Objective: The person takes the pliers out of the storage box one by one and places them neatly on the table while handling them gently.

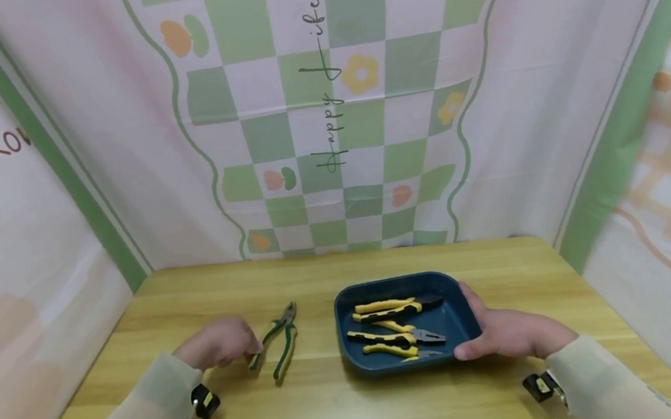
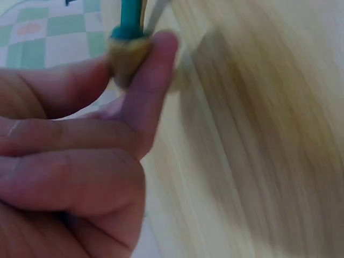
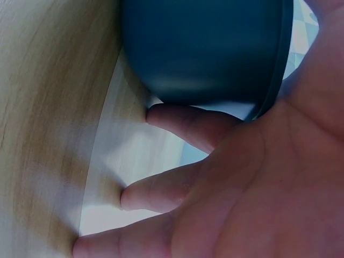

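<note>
Green-handled pliers (image 1: 287,321) are on or just above the surface (image 1: 331,412), left of the blue tray (image 1: 458,319) and apart from it; whether they lie fully flat I cannot tell. The left hand (image 1: 221,340) has its grip pinched on the end of their left handle, thumb against finger, the other fingers folded in towards the palm. Taking only the tip probably leaves the rest of the tool free to swing or tilt. The right handle is untouched.

The right hand (image 1: 505,333) has its grip clasped about the tray's right end: thumb over the near corner, fingers spread down outside the wall towards the surface. That hold seems meant to steady the tray rather than lift it. Inside, several yellow-and-black pliers (image 1: 384,338) lie roughly crosswise, some overlapping, which keeps them together within the walls.

As for looks, the green-handled pair has slim dark green handles edged with a paler yellowish tone, parted in a narrow V, and a grey metal head pointing away from the person, leaning slightly right.
</note>
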The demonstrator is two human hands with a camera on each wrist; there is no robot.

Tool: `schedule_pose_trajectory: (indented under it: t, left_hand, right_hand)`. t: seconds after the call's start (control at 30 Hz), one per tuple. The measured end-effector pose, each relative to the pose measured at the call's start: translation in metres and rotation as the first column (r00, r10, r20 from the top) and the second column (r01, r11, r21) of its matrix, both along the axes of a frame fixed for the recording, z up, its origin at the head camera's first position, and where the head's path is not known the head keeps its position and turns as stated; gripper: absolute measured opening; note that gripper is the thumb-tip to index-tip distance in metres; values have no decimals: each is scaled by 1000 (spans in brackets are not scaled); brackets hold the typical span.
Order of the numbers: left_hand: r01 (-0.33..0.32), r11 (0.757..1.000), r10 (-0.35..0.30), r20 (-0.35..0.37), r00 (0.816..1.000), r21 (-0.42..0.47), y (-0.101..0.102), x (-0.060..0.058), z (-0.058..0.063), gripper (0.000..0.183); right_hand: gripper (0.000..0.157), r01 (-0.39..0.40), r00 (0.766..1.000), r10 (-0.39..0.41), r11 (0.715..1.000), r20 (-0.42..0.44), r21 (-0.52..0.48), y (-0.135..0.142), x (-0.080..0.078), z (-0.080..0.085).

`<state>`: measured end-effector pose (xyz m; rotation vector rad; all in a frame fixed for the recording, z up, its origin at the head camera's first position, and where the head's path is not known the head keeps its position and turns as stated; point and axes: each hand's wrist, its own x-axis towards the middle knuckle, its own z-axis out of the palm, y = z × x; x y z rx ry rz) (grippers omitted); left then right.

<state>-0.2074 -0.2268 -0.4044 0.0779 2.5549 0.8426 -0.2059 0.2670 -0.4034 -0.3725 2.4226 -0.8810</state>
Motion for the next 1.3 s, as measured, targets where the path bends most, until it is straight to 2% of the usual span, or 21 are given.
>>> schedule_pose_trajectory:
  t: [0.07,0.17,0.23,0.33,0.5,0.6,0.73,0.97,1.3]
  left_hand:
    - [48,996,-49,-17,999,-72,1,4,-1,34]
    - [102,978,-111,-37,993,-180,5,7,-1,32]
    - [100,967,-112,-40,993,-232,10,8,1,30]
    - [62,958,-92,-94,991,-282,21,10,7,26]
    - [37,936,-126,-238,963,-349,43,16,13,62]
    - [38,918,-161,-283,946,-394,55,18,9,69]
    - [20,894,-164,-284,945,-448,66,19,3,73]
    - [33,865,-167,-227,959,-500,71,18,-2,72]
    - [21,888,-139,-224,965,-459,68,18,-7,63]
  right_hand:
    - [129,1,1000,-1,1000,1,0,0,0,0]
    - [129,0,1000,0,1000,-4,5,-1,0,0]
    - [129,0,1000,0,1000,-8,13,-1,0,0]
    - [129,4,1000,-4,1000,-10,19,-2,0,1]
    - [129,8,1000,-8,1000,-8,14,-2,1,0]
    - [130,7,1000,-7,1000,-9,14,-2,0,-1]
    - [130,8,1000,-8,1000,-11,15,-2,1,-1]
    - [130,9,1000,-9,1000,-9,24,-1,0,-2]
    - [131,11,1000,-11,1000,-16,16,0,1,-2]
